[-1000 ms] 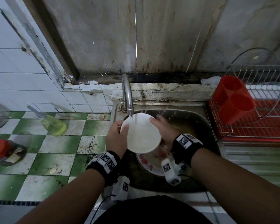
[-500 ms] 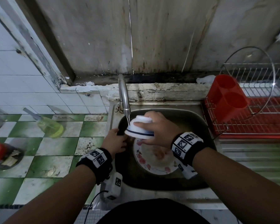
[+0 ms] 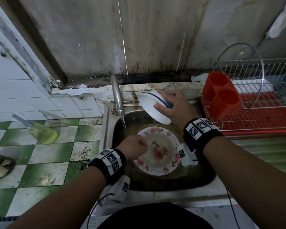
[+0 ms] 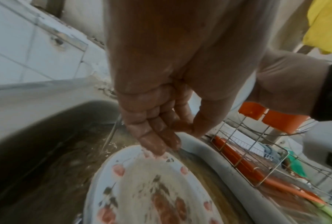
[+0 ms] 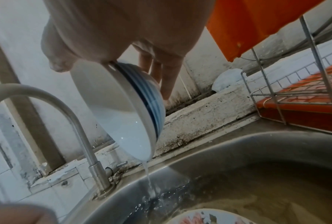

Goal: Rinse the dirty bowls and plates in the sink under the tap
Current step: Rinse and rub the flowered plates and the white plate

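Bowl (image 3: pixel 155 107), white with blue bands, gripped in my right hand (image 3: pixel 175 108) at the far right of the sink (image 3: pixel 109 129), tipped on edge so water drains off its lower rim. Tap (image 3: pixel 116 95) runs at far left. My left hand (image 3: pixel 133 148), fingers extended downward and holding nothing, touches the near-left rim of the floral plate (image 3: pixel 157 151), likely to lift it under the stream. Plate lies in murky water, food smears unrinsed. Red rack (image 3: pixel 254 116) waits right.

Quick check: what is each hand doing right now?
Left hand: open, fingers touching the plate rim.
Right hand: grips the tilted bowl.
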